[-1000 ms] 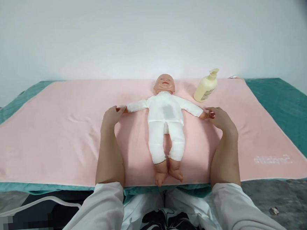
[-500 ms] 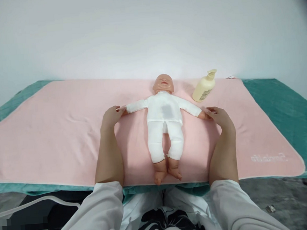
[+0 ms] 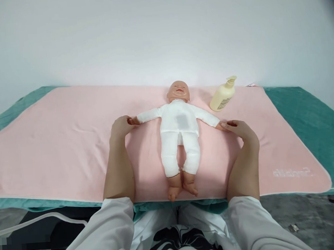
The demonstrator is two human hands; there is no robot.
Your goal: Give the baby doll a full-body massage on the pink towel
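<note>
A baby doll [image 3: 179,131] in a white suit lies on its back on a pink mat [image 3: 56,140], arms spread, feet towards me. My left hand [image 3: 120,127] pinches the doll's hand on the left side. My right hand [image 3: 240,130] pinches the doll's other hand on the right. Both of my hands rest on the mat with fingers closed round the doll's small hands.
A cream pump bottle [image 3: 223,95] stands on the mat beside the doll's head, to the right. The mat lies on a green-covered table [image 3: 309,115] against a white wall. A white cord [image 3: 42,219] hangs below the front edge at left.
My right hand has slid slightly down and outward with the doll's hand. The view has shifted a little; the doll has hardly moved.
</note>
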